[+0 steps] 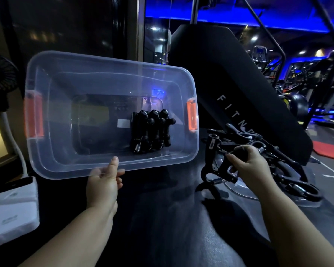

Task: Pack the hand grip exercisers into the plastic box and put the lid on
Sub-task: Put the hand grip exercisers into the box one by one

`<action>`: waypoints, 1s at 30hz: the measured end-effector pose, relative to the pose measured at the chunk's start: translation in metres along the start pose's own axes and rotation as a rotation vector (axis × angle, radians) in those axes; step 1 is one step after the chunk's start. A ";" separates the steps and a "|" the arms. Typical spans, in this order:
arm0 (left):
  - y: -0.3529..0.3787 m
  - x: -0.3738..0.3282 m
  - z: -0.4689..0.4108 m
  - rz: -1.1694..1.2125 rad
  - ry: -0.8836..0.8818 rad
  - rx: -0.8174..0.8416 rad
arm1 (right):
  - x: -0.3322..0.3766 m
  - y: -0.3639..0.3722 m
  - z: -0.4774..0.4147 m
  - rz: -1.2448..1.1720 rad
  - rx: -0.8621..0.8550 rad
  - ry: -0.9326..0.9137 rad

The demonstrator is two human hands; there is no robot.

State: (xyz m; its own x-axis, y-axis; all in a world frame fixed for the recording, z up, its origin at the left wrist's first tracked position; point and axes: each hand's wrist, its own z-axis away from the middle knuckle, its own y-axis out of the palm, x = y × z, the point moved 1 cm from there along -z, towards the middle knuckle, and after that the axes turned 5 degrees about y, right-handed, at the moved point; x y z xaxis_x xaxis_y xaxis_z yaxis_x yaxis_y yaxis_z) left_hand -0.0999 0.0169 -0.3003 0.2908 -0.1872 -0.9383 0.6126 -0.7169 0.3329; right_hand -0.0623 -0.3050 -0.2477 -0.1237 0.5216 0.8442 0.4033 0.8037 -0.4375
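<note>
Counting the hand grip exercisers [150,130] already packed, how many do you get?
— Three, as far as I can tell. They are black, side by side in one row on the floor of the plastic box [56,89], close to its right end.

And the box itself?
— One, clear, with two orange latches, one on the left end [34,114] and one on the right end [191,117]. It is tipped up so its open side faces the camera.

What holds it?
— The left hand [102,184], at the near rim. Its thumb [113,164] lies over the rim on the inside, and the other fingers curl underneath, so the rim is pinched between them.

The other hand?
— The right hand [247,162] has its fingers wrapped round one exerciser [220,166], just right of the box and outside it.

How many remain?
— I can't count them. A tangled black pile [278,166] lies under and behind that hand, resting on the single clear lid [239,187], which lies flat.

Anything else?
— One black padded bench [229,83] behind the pile, one fan [0,74] at the far left, and one white case [12,209] below it.
</note>
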 end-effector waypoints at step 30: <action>0.000 0.000 0.002 -0.005 0.001 -0.004 | 0.035 -0.011 0.022 0.020 0.327 0.221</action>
State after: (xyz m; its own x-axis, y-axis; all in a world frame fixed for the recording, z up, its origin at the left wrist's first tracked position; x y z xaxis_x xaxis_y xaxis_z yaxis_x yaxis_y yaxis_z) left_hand -0.1008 0.0156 -0.3004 0.2887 -0.1826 -0.9398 0.6172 -0.7149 0.3285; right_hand -0.0908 -0.2893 -0.2202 0.0939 0.4921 0.8655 0.0892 0.8617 -0.4996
